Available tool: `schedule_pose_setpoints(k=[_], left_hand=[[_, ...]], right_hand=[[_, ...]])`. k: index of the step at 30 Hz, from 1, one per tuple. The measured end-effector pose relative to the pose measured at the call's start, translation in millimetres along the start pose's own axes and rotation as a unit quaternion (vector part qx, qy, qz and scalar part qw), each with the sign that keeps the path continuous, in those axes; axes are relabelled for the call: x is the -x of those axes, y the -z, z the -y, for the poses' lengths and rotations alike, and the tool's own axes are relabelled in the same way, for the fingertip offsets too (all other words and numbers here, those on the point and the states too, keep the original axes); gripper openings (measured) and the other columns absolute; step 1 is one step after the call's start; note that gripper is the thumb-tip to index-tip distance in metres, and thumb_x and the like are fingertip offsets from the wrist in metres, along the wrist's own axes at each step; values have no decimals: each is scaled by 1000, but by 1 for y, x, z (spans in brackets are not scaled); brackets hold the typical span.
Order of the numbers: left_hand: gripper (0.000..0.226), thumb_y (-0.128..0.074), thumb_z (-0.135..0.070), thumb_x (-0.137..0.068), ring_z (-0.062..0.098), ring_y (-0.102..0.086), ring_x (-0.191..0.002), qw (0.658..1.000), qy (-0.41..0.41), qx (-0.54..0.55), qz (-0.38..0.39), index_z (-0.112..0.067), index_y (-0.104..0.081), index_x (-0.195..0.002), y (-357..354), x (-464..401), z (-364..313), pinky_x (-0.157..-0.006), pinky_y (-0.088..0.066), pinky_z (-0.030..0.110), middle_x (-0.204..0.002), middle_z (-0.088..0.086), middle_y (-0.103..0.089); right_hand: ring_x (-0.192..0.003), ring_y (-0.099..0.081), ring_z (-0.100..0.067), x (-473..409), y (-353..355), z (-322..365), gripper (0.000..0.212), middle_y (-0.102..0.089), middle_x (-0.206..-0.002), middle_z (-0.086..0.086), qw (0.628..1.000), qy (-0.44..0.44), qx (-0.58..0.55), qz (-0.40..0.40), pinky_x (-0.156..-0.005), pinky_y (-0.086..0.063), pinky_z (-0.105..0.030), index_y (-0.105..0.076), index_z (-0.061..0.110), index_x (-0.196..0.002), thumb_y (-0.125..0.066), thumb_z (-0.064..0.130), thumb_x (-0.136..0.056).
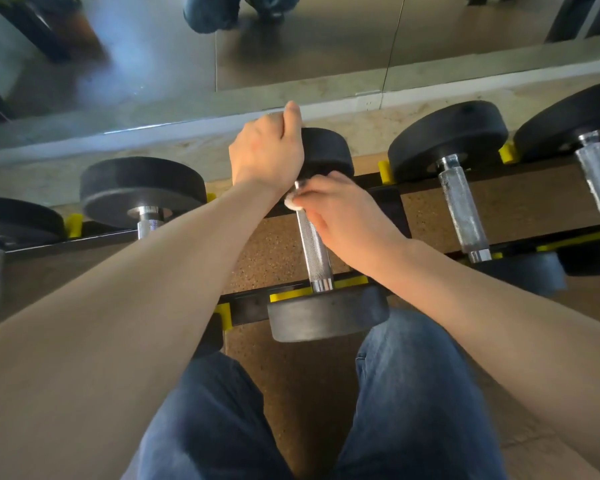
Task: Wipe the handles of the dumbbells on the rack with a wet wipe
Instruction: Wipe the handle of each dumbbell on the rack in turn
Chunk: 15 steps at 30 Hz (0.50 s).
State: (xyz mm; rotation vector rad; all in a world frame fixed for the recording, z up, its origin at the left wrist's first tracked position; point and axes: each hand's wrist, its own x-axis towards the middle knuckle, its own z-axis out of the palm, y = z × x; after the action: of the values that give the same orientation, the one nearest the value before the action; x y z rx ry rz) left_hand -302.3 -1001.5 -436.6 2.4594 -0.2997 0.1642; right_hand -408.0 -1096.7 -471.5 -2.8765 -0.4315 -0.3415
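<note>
I see the middle dumbbell [321, 237] lying across the rack [250, 306], its near weight over the front rail and its far weight at the back rail. My right hand [343, 216] is curled over the far end of its handle [314, 251], pinching a small white wipe [291, 201] against the metal just below the far weight. My left hand [267, 150] rests on top of that far weight, fingers bent over its far edge and gripping it; the wrist crosses in front of the weight and hides part of it.

To the right lie two more dumbbells [461, 209], their handles bare and well apart from my hands. To the left another dumbbell [142, 192] is partly covered by my left forearm. Yellow pads [383, 172] sit between the weights on the rails. Behind the rack runs a mirror [291, 46]. My jeans [413, 393] fill the lower view, close under the near weight.
</note>
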Motion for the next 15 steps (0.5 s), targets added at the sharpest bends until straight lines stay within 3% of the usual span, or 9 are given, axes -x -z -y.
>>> schedule_pose_setpoints(k=[3,5,7,9,11,12,15], left_hand=[[52,-23,-39,-105,29,-51,-79,1000,-8,15,-5,-17,-41,-61,1,1,0,-76,-43,39,-65,-1,-46],[50,-23,-38,-106,28,-51,-78,1000,-12,18,-7,-13,-46,-69,0,2,0,-75,-42,38,-69,3,-50],[51,-23,-39,-106,24,-50,-73,1000,-12,15,-7,-14,-50,-71,-1,3,0,-72,-39,35,-69,2,-51],[53,-22,-40,-106,20,-49,-68,1000,-14,8,-11,-17,-48,-67,-2,3,0,-71,-39,34,-64,-2,-47],[52,-23,-39,-106,20,-49,-69,1000,-15,7,-14,-18,-45,-64,-2,3,1,-70,-38,34,-62,-4,-45],[52,-23,-39,-106,20,-49,-70,1000,-15,9,-16,-18,-45,-64,-3,2,1,-70,-37,34,-62,-4,-45],[52,-24,-37,-106,20,-50,-70,999,-24,7,-26,-15,-49,-66,-4,1,2,-69,-37,34,-62,-4,-46]], right_hand=[[-106,-57,-8,18,14,-2,29,-64,-118,4,996,33,-51,62,-93,-49,-24,-68,22,-121,-57,13,-95],[-94,-62,-2,22,25,-7,26,-68,-111,6,987,-61,-142,38,-85,-50,-18,-69,22,-118,-53,17,-97],[-93,-63,-6,21,21,-15,25,-71,-109,0,952,-220,-202,-66,-82,-47,-12,-71,17,-115,-54,15,-97],[-95,-66,-14,15,7,-13,21,-71,-107,-6,862,-395,-308,-75,-86,-55,-25,-73,17,-105,-57,9,-94],[-96,-68,-25,7,-4,2,25,-69,-102,-16,707,-511,-488,-14,-90,-56,-44,-70,21,-90,-58,-1,-89],[-96,-68,-26,6,-4,7,23,-67,-102,-21,638,-536,-552,4,-90,-56,-47,-68,16,-88,-57,-4,-89],[-91,-62,-18,11,8,2,19,-64,-106,-15,504,-566,-649,-62,-85,-57,-33,-66,9,-103,-61,-3,-88]])
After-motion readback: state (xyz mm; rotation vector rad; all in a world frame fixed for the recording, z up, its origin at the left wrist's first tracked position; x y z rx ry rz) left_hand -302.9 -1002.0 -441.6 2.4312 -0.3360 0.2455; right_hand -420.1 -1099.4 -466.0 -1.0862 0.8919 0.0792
